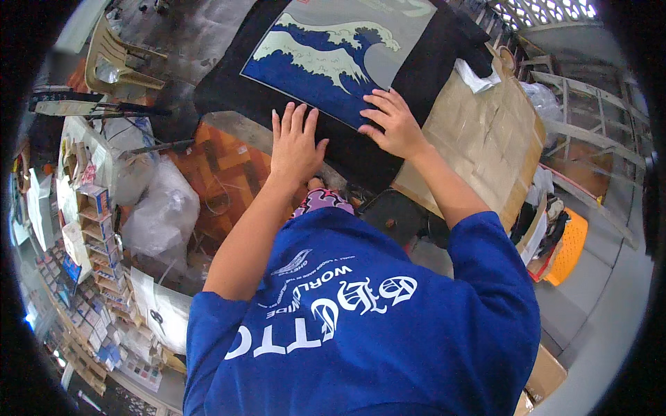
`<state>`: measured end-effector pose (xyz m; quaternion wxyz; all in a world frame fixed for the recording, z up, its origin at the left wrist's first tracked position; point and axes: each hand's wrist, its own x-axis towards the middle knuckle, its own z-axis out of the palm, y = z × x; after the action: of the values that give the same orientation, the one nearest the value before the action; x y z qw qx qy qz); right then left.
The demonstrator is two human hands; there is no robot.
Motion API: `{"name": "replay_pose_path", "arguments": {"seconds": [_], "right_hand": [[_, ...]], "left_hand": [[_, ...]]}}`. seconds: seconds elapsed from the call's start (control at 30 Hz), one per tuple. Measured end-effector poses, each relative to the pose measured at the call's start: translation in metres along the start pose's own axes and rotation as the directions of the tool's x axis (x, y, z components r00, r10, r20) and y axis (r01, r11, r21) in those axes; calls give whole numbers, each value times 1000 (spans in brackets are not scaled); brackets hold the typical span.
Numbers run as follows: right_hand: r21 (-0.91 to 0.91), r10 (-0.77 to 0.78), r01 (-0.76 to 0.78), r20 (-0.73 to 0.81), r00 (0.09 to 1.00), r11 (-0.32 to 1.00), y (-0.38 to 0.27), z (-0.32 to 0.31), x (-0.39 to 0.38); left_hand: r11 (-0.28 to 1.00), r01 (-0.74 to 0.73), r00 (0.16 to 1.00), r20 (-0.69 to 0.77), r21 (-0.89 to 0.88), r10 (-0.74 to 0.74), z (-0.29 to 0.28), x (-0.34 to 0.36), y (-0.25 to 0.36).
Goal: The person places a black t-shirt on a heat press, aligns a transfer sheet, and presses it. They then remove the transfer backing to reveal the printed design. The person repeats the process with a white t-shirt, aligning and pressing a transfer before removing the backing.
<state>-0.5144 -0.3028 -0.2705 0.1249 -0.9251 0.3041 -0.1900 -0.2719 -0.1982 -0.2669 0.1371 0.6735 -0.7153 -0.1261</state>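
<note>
Spread out in front of me is a black T-shirt with a large wave print in blue, cream and grey. My left hand lies on the black cloth just below the print's lower edge, fingers stretched and apart. Farther right, my right hand rests at the print's lower right corner, its fingers spread over the blue part. Neither hand grips anything. The shirt hides most of whatever supports it.
A cardboard-covered surface adjoins the shirt on the right, with a white cloth on it. An orange basket stands beyond. To the left are a beige plastic chair, clear plastic bags and stacked small boxes.
</note>
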Motion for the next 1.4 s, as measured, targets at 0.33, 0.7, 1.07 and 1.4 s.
{"name": "replay_pose_path", "arguments": {"seconds": [0.33,0.7,1.07,1.4], "right_hand": [[51,-106,112,-103,989,992,-10,5,-3],[56,-152,152,-2,988,987,5,-10,13],[189,-52,44,36,998,981,16,-8,31],[-13,754,-761,-130,644,648,202,-29,229]], "left_hand": [[998,-8,999,-32,-62,6,3,-4,-3],[999,-21,998,-57,-26,20,6,-6,-2],[1000,12,997,-78,8,-11,10,-11,1],[993,107,994,21,-46,-106,4,-12,2]]}}
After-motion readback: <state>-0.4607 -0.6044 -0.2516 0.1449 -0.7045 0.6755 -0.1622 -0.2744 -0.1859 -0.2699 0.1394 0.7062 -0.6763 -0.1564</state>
